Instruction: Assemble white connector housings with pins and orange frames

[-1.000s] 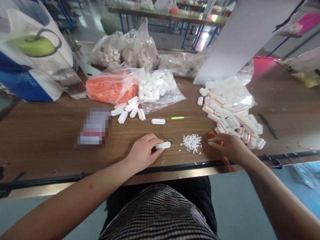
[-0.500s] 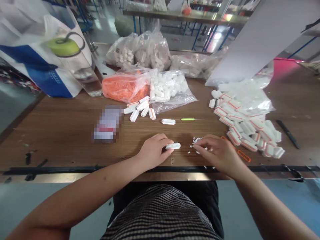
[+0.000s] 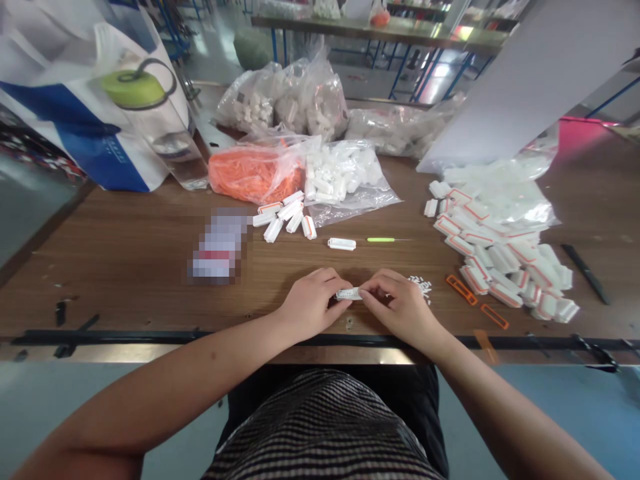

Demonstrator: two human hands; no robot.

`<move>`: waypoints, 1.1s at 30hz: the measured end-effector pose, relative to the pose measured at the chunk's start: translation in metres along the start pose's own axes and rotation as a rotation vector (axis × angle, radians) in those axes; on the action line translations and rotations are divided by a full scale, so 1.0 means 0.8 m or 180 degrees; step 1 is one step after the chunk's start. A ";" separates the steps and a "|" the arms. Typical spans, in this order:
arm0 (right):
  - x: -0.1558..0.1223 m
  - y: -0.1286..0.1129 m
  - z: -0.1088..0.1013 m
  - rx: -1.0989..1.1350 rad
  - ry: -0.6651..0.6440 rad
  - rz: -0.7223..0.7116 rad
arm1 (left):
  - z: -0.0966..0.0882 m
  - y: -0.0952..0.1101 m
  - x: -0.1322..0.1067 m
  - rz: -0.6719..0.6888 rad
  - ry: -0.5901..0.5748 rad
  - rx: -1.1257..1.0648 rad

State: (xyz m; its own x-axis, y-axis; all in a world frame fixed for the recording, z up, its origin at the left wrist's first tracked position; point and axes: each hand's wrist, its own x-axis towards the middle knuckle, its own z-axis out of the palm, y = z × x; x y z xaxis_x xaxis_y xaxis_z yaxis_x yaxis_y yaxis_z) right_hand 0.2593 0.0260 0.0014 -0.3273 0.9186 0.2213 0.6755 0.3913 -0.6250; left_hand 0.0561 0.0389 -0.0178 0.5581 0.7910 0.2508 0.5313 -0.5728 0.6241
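My left hand (image 3: pixel 311 305) pinches a small, long white plastic case (image 3: pixel 346 293) by its left end, near the table's front edge. The fingertips of my right hand (image 3: pixel 403 301) are pressed together at the case's right end. Whatever lies between them is hidden. Tiny white plastic pieces (image 3: pixel 423 285) are scattered just behind my right hand, which covers some of them. A similar white case (image 3: pixel 342 244) lies beyond my hands, beside a thin needle tool with a lime-green handle (image 3: pixel 381 240).
Right of my hands lie orange rectangular frames (image 3: pixel 461 290) and a heap of white cases with orange edging (image 3: pixel 500 257). A black tool (image 3: pixel 585 273) is farther right. Behind stand bags of orange parts (image 3: pixel 255 175) and white parts (image 3: pixel 343 170). A water bottle (image 3: pixel 170 143) and blurred-out item (image 3: pixel 219 247) are left.
My right hand has moved left from the tiny white pieces to the right end of the case. My left hand keeps its hold. The view has shifted slightly.
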 end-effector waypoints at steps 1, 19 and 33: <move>0.000 0.000 0.001 -0.0013 0.0012 -0.0002 | 0.000 0.000 0.000 0.0000 0.0001 -0.0001; 0.001 -0.008 -0.005 -0.0813 -0.0019 -0.0727 | 0.003 -0.003 -0.002 -0.0031 0.0088 -0.0064; -0.012 -0.002 -0.011 -0.0704 0.0204 -0.0680 | 0.001 -0.003 0.000 0.0021 0.0090 -0.0037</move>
State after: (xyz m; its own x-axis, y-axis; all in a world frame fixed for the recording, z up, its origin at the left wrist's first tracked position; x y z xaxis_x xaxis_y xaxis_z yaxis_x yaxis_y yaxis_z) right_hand 0.2673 0.0168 0.0065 -0.4398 0.8131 0.3813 0.7255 0.5719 -0.3828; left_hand 0.0554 0.0404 -0.0195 0.5433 0.7930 0.2758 0.5200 -0.5757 0.6310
